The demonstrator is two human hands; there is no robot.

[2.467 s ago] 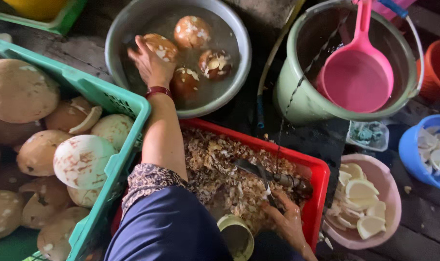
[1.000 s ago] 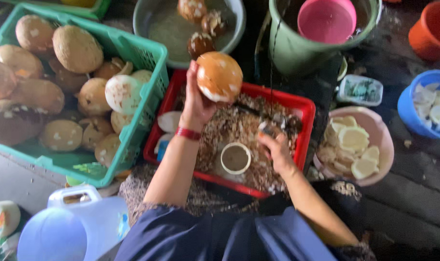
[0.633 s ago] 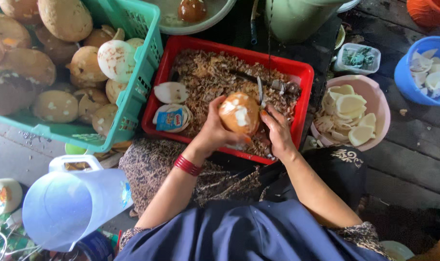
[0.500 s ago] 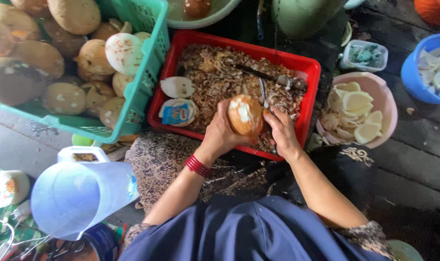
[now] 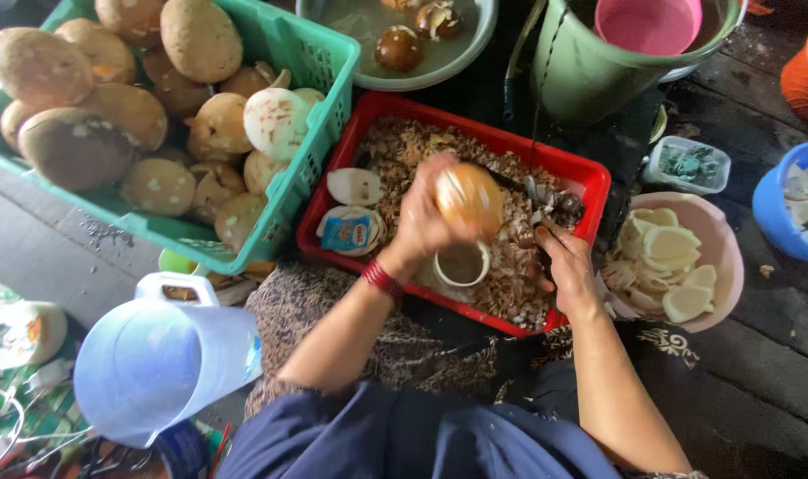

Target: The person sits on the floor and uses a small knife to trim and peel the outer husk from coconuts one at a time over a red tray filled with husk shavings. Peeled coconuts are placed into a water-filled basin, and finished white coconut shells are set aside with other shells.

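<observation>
A round brown husked fruit [image 5: 469, 197] is gripped in the left hand [image 5: 421, 222], fingers wrapped around its near side, and is held raised over the middle of a red rectangular tray [image 5: 590, 182], directly above a small cup [image 5: 461, 263] that stands among the shavings [image 5: 404, 146] filling the tray. The right hand [image 5: 565, 266] is kept low at the tray's right end, closed around the handle of a knife [image 5: 546, 197] whose blade lies across the shavings toward the fruit; the exact grip is partly hidden. A red band [image 5: 382, 279] is worn on the left wrist. Inside the tray's left part a white shell half [image 5: 355, 186] and a small round lid [image 5: 350, 231] are seen. The tray's left edge is pressed close by a green crate [image 5: 328, 84] heaped with large brown husked fruits [image 5: 75, 146], so little room is left on that side. Its right edge is nearly touched by a pink bowl [image 5: 723, 266] of white flesh slices [image 5: 666, 257]. Beyond the far edge a metal basin [image 5: 461, 58] with water and a green bucket [image 5: 590, 75] holding a pink scoop [image 5: 648, 22] are set close. A blue bowl [image 5: 768, 208] is placed at the right border, and a pale blue jug [image 5: 160, 364] stands near the left knee, with bare boards [image 5: 759, 390] left open at lower right
</observation>
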